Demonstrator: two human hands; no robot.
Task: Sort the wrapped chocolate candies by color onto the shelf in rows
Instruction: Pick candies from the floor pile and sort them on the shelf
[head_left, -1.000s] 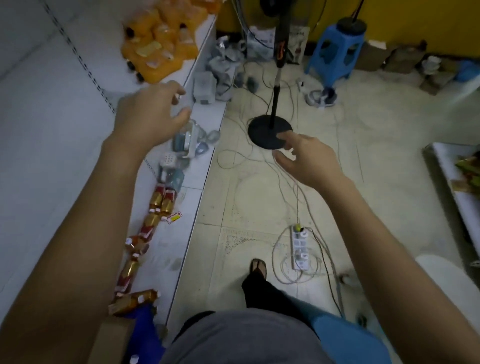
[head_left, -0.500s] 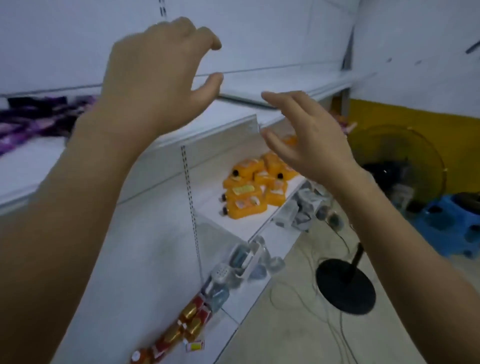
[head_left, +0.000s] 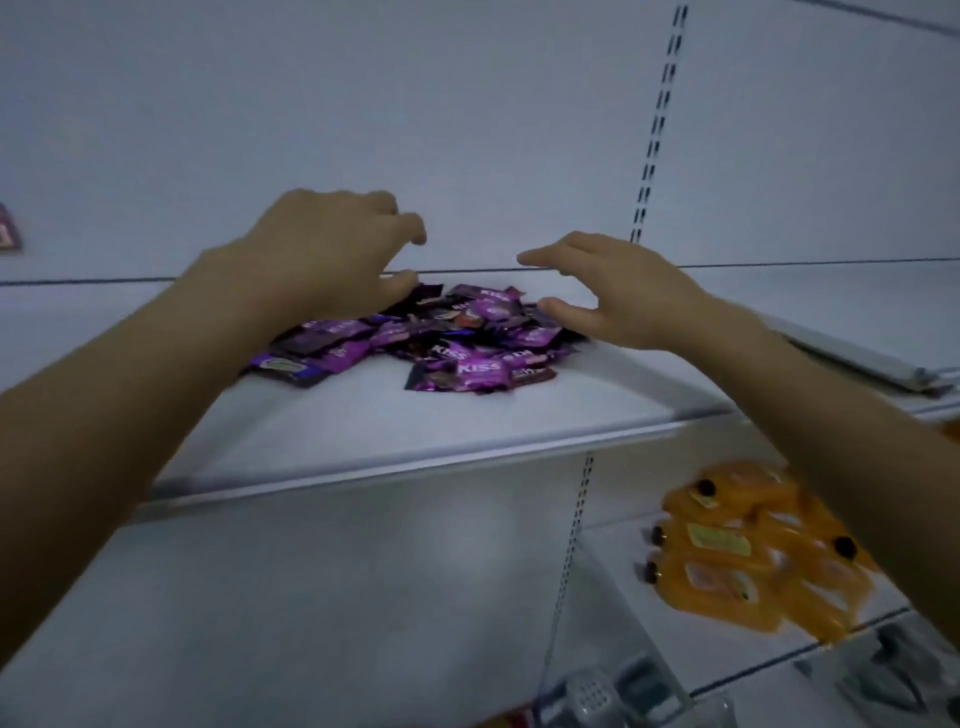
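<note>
The left hand (head_left: 322, 254) is hovering over the back left part of a pile of wrapped chocolate candies (head_left: 441, 332), its fingers loosely curled downward and holding nothing that shows. Its thumb tip is sitting right at a dark wrapper on the pile's edge, though motion blur is hiding whether they are touching. The right hand (head_left: 618, 291) is hanging over the pile's right edge with the fingers stretched toward the left hand and the thumb spread apart below them, gripping nothing. Both bare forearms are coming in from the lower corners.

The candies are lying between and beneath the two hands in one loose, mixed heap, toward the back of a white shelf (head_left: 415, 415). Bright purple wrappers, some showing the word KISS, are lying jumbled with darker brownish ones, not arranged in rows.

Behind the heap a pale back panel (head_left: 363, 104) is rising, with a slotted upright (head_left: 654, 130) running down it on the right. At the far left edge a purple packet (head_left: 8, 228) is showing only in part. On a lower shelf to the right, orange packs (head_left: 743, 551) with dark caps are lying clustered together, and below them blurred grey items (head_left: 587, 691) are sitting.
</note>
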